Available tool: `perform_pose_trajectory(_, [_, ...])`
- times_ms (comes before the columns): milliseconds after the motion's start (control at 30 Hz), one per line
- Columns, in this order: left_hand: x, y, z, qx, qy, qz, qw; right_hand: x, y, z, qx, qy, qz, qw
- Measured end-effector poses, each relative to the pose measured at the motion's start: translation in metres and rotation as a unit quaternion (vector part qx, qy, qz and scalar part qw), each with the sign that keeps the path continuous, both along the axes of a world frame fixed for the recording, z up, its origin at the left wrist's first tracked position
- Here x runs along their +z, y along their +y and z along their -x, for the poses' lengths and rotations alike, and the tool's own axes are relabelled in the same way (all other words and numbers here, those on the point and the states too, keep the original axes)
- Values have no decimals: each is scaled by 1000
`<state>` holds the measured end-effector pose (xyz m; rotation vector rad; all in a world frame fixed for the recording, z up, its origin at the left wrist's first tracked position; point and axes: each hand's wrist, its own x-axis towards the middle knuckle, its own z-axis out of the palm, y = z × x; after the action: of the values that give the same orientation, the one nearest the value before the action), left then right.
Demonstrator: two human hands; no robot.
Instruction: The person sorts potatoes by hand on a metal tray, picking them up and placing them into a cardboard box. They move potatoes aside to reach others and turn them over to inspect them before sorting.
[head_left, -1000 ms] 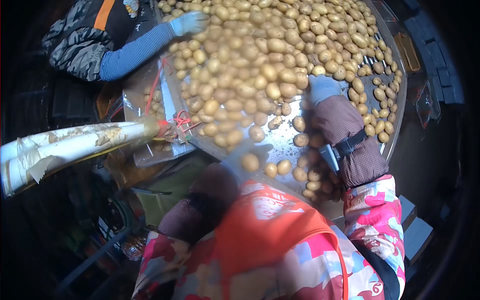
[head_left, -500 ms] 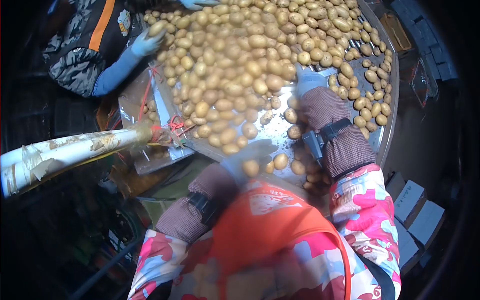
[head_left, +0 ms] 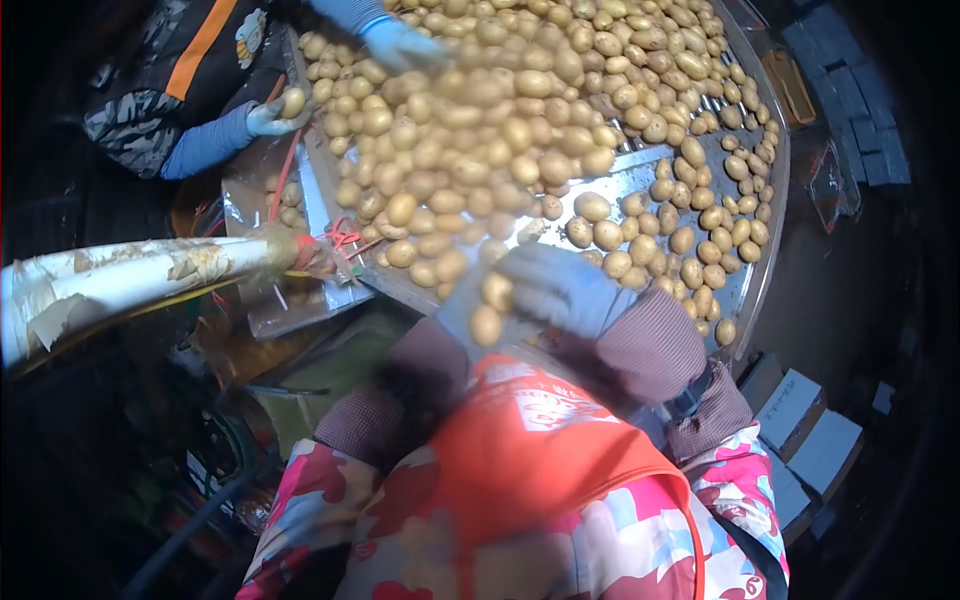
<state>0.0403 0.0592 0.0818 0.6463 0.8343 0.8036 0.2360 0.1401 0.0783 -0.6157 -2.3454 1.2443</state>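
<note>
Both my hands, in pale blue gloves, are close together at the near edge of a metal table (head_left: 648,170) heaped with potatoes (head_left: 480,150). My left hand (head_left: 470,310) is blurred, with a couple of potatoes (head_left: 487,322) at its palm; how its fingers lie cannot be made out. My right hand (head_left: 565,285) reaches in from the right with its back up, its blurred fingertips bent toward those potatoes. Loose potatoes lie on the metal just beyond my right hand.
A co-worker's gloved hand (head_left: 400,45) is over the heap, and their other hand (head_left: 272,118) holds a potato. A taped white pole (head_left: 150,275) juts in from the left. Boxes (head_left: 790,405) stand at the lower right.
My right hand has come back from the far potatoes to beside my left hand. More potatoes lie on the right part of the table. The co-worker's hand has moved over the heap.
</note>
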Motion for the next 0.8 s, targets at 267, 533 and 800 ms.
perform_pose_trajectory(267, [1, -46, 28, 179, -328, 157, 914, 9, 115, 131, -98, -302, -154, 936])
perform_pose_trajectory(533, [31, -59, 63, 208, -300, 141, 920, -7, 155, 157, -10, -495, -124, 860])
perform_pose_trajectory(800, [33, -66, 78, 210, -293, 119, 925, -18, 143, 157, -7, -481, -173, 860])
